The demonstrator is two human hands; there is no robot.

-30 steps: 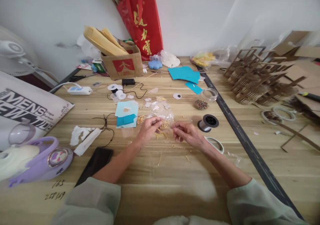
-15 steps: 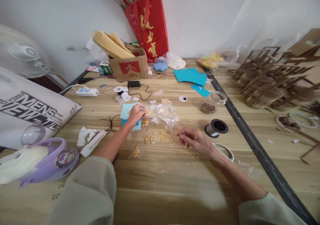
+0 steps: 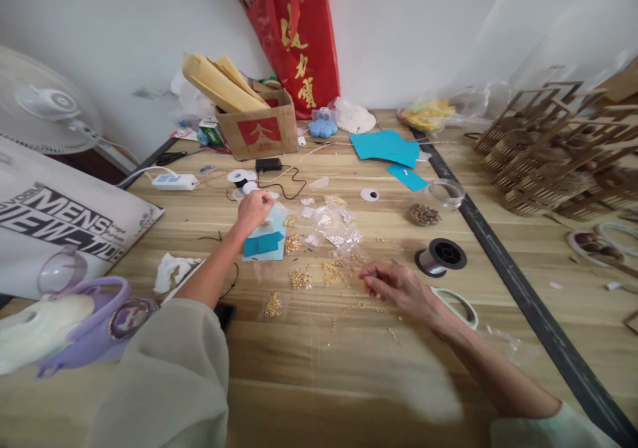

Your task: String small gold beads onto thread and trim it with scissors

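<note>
My left hand (image 3: 255, 210) is closed over the top of the light blue sheet (image 3: 278, 230), close to the white spools (image 3: 242, 177); what its fingers hold, if anything, is too small to make out. A darker blue piece (image 3: 263, 243) lies on that sheet. My right hand (image 3: 393, 285) hovers right of the small gold parts (image 3: 333, 274), thumb and fingertips pinched together, their contents too tiny to name. Gold bead piles (image 3: 300, 278) and silver pieces in clear bags (image 3: 323, 221) lie between the hands. A thin gold chain (image 3: 361, 305) curves on the table below them.
A wire spool (image 3: 441, 256), a tape roll (image 3: 456, 307) and a jar of brown beads (image 3: 425, 214) stand at right. Behind are a cardboard box (image 3: 259, 129) and red bag (image 3: 304, 49). A purple-and-white object (image 3: 94, 322) sits at left, wooden baskets (image 3: 563, 149) far right.
My left hand has moved up and left, off the gold pieces, uncovering more of the blue sheets. My right hand stays nearly in place, still pinched. The view has shifted slightly.
</note>
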